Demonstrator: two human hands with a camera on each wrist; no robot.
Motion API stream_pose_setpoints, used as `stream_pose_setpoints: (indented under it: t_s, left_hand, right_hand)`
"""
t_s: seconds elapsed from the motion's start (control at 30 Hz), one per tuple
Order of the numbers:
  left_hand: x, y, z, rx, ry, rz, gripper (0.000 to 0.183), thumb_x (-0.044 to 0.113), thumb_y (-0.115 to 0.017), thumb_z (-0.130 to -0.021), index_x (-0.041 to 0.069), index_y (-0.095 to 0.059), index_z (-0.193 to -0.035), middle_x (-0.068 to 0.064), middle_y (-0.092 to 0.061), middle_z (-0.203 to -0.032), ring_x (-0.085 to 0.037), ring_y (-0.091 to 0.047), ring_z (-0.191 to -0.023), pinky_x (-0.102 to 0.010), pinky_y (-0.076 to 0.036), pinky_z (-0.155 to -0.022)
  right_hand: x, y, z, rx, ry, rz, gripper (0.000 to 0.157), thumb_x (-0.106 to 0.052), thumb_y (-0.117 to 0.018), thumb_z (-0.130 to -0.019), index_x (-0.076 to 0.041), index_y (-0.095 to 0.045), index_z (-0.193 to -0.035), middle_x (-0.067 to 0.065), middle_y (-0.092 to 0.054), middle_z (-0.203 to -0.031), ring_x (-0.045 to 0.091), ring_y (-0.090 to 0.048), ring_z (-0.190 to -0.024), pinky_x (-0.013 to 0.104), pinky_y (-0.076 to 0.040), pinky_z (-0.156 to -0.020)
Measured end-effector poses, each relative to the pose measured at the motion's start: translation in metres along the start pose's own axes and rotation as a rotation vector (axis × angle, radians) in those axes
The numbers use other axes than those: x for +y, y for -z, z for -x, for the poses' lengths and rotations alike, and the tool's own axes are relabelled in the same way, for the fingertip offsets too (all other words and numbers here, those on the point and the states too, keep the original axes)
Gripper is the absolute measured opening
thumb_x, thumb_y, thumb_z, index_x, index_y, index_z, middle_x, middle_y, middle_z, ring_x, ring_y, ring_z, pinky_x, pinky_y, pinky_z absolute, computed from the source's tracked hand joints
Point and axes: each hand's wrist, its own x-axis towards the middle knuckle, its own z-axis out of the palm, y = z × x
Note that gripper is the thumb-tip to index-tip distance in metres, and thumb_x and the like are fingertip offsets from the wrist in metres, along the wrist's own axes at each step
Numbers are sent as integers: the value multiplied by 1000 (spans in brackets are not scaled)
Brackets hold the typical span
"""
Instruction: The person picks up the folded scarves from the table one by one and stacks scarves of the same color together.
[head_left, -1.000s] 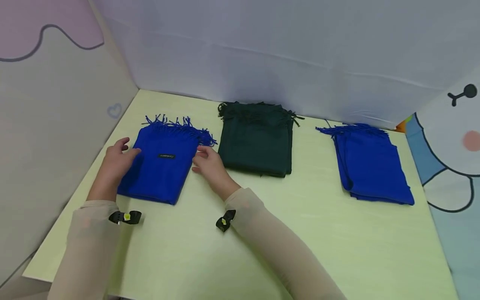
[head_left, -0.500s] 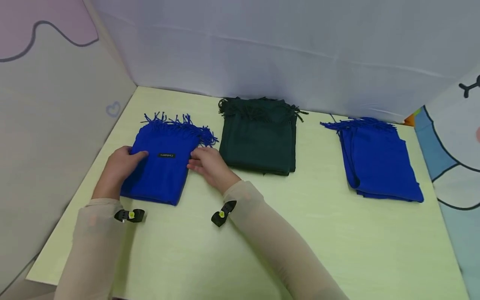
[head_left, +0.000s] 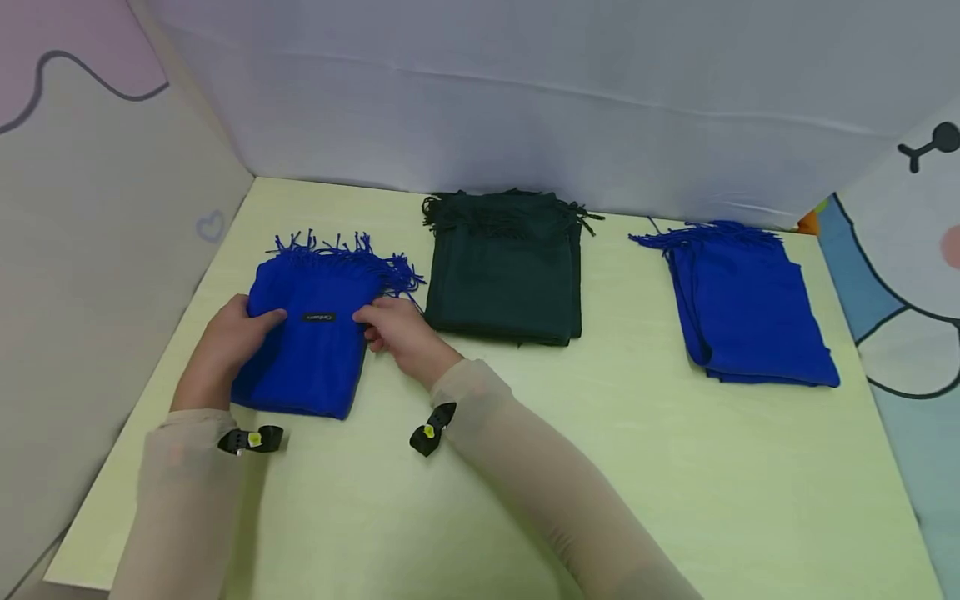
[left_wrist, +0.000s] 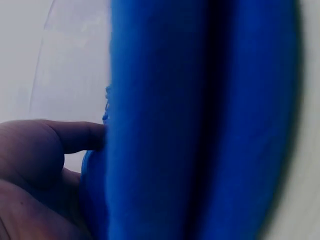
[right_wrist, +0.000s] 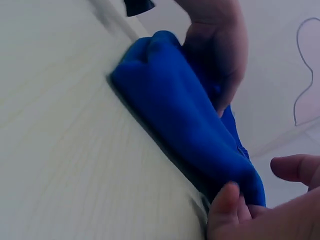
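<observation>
A folded blue scarf (head_left: 303, 362) with a small dark label and a fringed far end lies at the left of the table in the head view. My left hand (head_left: 232, 337) grips its left edge, thumb over the top. On the opposite edge my right hand (head_left: 405, 333) holds the scarf, thumb on the cloth beside the label and fingers curled at the side. The left wrist view is mostly filled by blue folds (left_wrist: 155, 120). Seen from the right wrist, the near folded end of the scarf (right_wrist: 175, 110) bulges between both hands.
A folded dark green scarf (head_left: 502, 283) with fringe lies just right of the blue one, near the back wall. Further right is another folded blue scarf (head_left: 757, 317). A white cloth wall (head_left: 525, 100) stands behind the pale yellow table (head_left: 600, 450).
Both hands have closed in on the left blue scarf: the left thumb has come down onto its edge, and the right hand has moved left onto its right side. The view has shifted slightly.
</observation>
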Motion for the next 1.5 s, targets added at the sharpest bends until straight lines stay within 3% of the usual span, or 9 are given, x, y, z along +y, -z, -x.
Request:
stream_pose_setpoints:
  t_s: [0.07,0.17,0.3,0.53,0.7,0.8,1.03,1.37,1.5]
  left_hand:
    - [1,-1,0,-27,-13,53,83,47,-39,-104,-10,-5,-154,-38,-21,-153,-56,-30,-135,-72,-30,-104]
    - [1,-4,-1,-77,-29,120,82,44,-39,-104,-5,4,-154,-38,-15,-155,-55,-26,-137,-72,-27,-105]
    - [1,-11,-1,-113,-41,183,89,45,-45,-102,1,12,-154,-35,-8,-158,-55,-23,-140,-71,-27,-107]
    - [-2,-20,1,-138,-59,326,90,35,-52,-101,7,16,-153,-29,-1,-161,-49,-17,-144,-65,-24,-113]
    - [-1,-25,0,-173,-64,462,77,34,-54,-102,22,7,-147,-22,-5,-162,-39,-26,-141,-49,-38,-107]
    - [2,-27,1,-164,-85,529,71,32,-58,-101,31,0,-142,-17,-7,-161,-33,-28,-139,-41,-36,-104]
    - [19,-26,14,-136,-180,667,71,28,-60,-100,40,-5,-143,-10,0,-165,-37,-14,-145,-63,-14,-117]
    - [51,-30,29,-111,-307,766,76,18,-65,-97,43,-12,-146,-3,-15,-158,-31,-20,-142,-48,-32,-104]
    - [66,-37,31,-124,-325,775,77,18,-65,-97,44,-11,-146,-3,-10,-161,-32,-17,-144,-56,-27,-109]
  right_hand:
    - [2,-2,2,48,37,91,48,-12,-65,-94,2,-53,-138,3,-60,-100,15,-51,-75,29,-45,-66]
    - [5,-6,4,93,76,186,59,-16,-66,-93,-1,-47,-146,6,-62,-125,14,-59,-98,30,-51,-85]
    - [9,-9,7,99,111,219,66,-18,-65,-94,-5,-38,-153,9,-50,-147,18,-52,-130,36,-43,-108]
    - [13,-3,8,50,96,178,72,-17,-63,-95,-15,-28,-158,1,-36,-156,22,-49,-132,44,-47,-103]
    - [18,5,5,60,131,217,76,-16,-62,-95,-21,-23,-160,-6,-17,-165,15,-20,-150,40,-30,-117]
    - [19,9,4,67,176,230,73,-14,-59,-97,-20,-23,-160,-4,-18,-165,14,-15,-151,38,-24,-119]
    - [6,17,13,98,241,181,70,-11,-53,-96,-19,-24,-160,-3,-19,-165,14,-16,-150,37,-22,-120]
    - [-12,37,30,96,326,71,70,-9,-52,-96,-25,-26,-159,-10,-25,-162,12,-24,-146,40,-26,-118]
    - [-19,48,37,108,335,53,71,-10,-52,-95,-28,-25,-159,-11,-26,-160,15,-29,-144,43,-28,-117]
